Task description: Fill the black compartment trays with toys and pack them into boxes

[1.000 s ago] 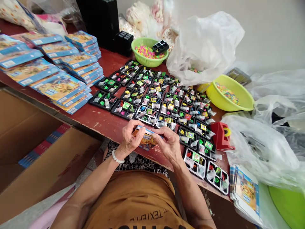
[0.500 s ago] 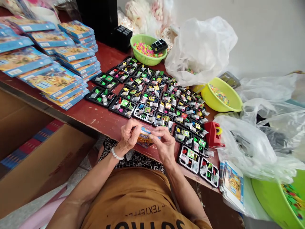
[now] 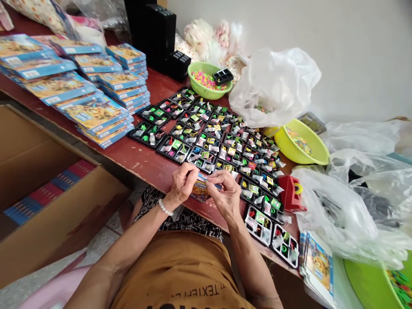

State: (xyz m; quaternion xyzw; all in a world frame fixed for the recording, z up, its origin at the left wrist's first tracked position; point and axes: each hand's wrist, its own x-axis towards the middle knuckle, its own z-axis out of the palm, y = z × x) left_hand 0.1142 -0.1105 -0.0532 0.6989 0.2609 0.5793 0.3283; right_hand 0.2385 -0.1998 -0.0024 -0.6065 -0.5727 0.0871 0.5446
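Note:
A small printed cardboard box [image 3: 200, 192], blue and orange, is held upright at the table's near edge, its narrow top edge facing up. My left hand [image 3: 183, 184], a white bead bracelet at its wrist, is closed on the box's left end. On the right end, the thumb and fingers of my right hand [image 3: 225, 195] pinch near the top edge. Fingers cover part of the box, so I cannot tell whether its flap is tucked in. Just beyond the hands lie rows of black compartment trays [image 3: 202, 159] with small colourful toys and sachets.
Stacked blue printed boxes [image 3: 96, 112] stand at left, above an open carton [image 3: 64, 214]. Green [image 3: 206, 91] and yellow [image 3: 302, 150] bowls hold small coloured pieces. At right are a red tape dispenser [image 3: 289, 195], plastic bags [image 3: 334, 206] and flat printed cartons [image 3: 317, 264].
The view has shifted, so the table's things sit lower and further right. Both hands still hold the box; the right fingers have moved slightly at its top edge.

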